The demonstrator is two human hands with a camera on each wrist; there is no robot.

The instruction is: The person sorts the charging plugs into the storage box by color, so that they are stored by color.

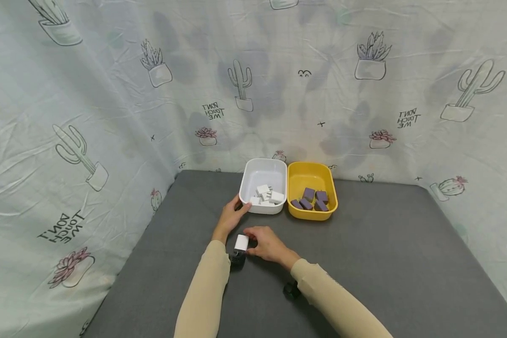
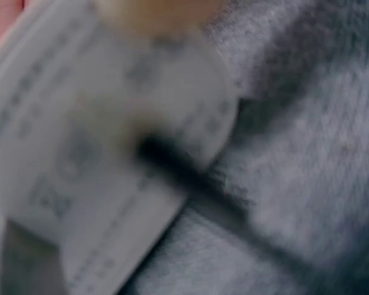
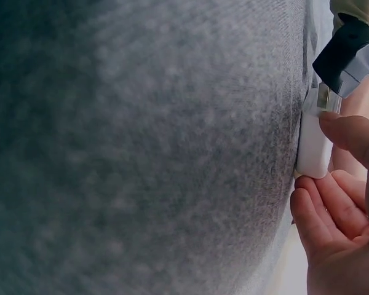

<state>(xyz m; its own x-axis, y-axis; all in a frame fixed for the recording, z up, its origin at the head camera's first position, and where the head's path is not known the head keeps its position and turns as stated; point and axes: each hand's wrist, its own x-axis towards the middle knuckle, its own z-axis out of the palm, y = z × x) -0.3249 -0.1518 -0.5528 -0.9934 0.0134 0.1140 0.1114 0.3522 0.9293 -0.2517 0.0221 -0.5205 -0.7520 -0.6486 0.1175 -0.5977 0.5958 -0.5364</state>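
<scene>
A white plug-in charger (image 1: 241,242) is pinched between the thumb and fingers of my right hand (image 1: 269,244), low over the table beside the left forearm. In the right wrist view, the thumb lies near its prong end and the fingertips at the other end of the charger (image 3: 317,144). Its printed face (image 2: 80,147) and a dark prong fill the left wrist view, blurred. My left hand (image 1: 230,217) grips the near left corner of the white box (image 1: 263,164), thumb at the front rim and fingers along the side. Several white chargers (image 1: 264,190) lie inside that box.
A yellow box (image 1: 310,169) stands against the white box's right side, with several purple chargers (image 1: 308,193) in its near half. Both sit on the grey table (image 1: 384,249) before a printed curtain (image 1: 287,108). A black wrist camera (image 1: 237,260) is close to the held charger.
</scene>
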